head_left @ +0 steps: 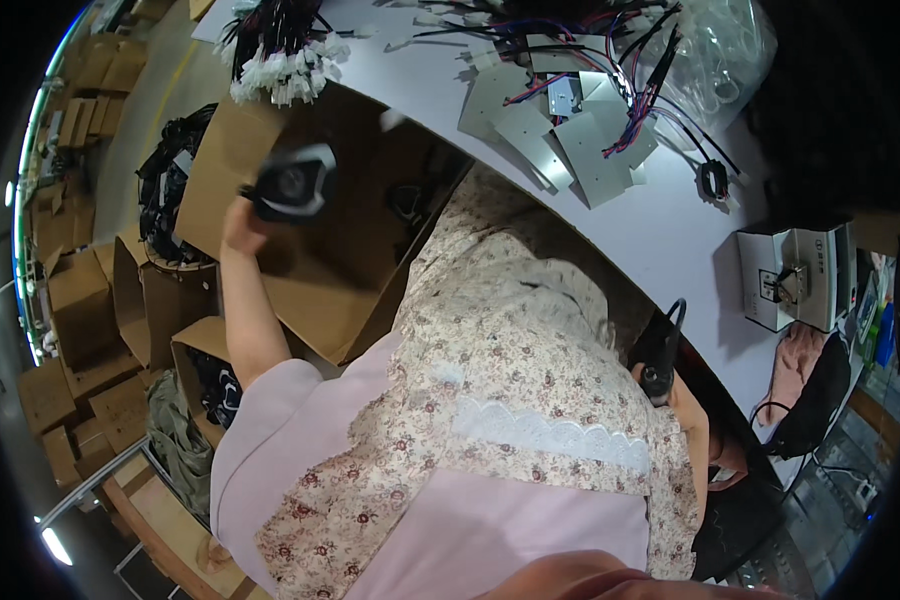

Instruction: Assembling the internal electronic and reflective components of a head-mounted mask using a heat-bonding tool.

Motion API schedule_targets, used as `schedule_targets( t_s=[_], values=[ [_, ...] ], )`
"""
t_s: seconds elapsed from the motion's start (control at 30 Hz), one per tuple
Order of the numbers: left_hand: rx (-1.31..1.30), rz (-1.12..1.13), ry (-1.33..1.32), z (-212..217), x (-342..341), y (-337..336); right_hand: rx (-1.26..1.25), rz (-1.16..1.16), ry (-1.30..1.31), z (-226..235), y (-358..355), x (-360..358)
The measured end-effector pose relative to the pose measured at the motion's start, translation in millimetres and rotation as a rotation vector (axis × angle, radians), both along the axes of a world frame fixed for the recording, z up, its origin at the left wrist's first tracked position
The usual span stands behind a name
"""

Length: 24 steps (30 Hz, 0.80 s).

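At the left, my left hand (245, 228) is closed on a black part with a pale angular rim and a round centre (292, 183). It is smeared by motion and hangs over an open cardboard box (315, 300). A similar dark part (405, 202) lies inside that box. On the right, beside the table edge, my right hand (672, 393) is wrapped round a black tool with a loop at its end (656, 365), shaped like an electric screwdriver. Most of its fingers are hidden by the tool and the floral apron (530, 330).
The white table (670, 245) carries flat metal plates (590, 150), red, blue and black wires, white-plugged cables (285, 75) and a clear plastic bag (725, 65). A white box (785, 280) and pink cloth (798, 360) sit at the right. Cartons (80, 320) stand at the left.
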<state>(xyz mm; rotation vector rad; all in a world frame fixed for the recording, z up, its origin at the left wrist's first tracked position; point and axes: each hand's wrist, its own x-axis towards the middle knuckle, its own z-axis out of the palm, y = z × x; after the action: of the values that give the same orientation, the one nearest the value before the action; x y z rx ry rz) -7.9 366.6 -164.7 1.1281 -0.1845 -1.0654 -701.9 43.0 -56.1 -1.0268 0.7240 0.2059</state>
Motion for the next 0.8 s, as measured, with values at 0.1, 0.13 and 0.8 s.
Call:
schedule_targets(
  t_s=[0.1,0.13,0.8],
  values=[
    [0.423,-0.111,0.069,-60.1,-50.0,-2.4,0.036,0.019,-0.102,-29.8,15.7,-32.3],
    [0.611,-0.046,0.101,-106.6,-61.6,2.3,0.08,-0.008,-0.123,-21.9,9.1,-21.7],
    [-0.993,-1.32,-0.686,213.6,-405.7,-327.9,-0.055,-0.15,-0.054,29.0,-57.3,-14.1]
  ],
)
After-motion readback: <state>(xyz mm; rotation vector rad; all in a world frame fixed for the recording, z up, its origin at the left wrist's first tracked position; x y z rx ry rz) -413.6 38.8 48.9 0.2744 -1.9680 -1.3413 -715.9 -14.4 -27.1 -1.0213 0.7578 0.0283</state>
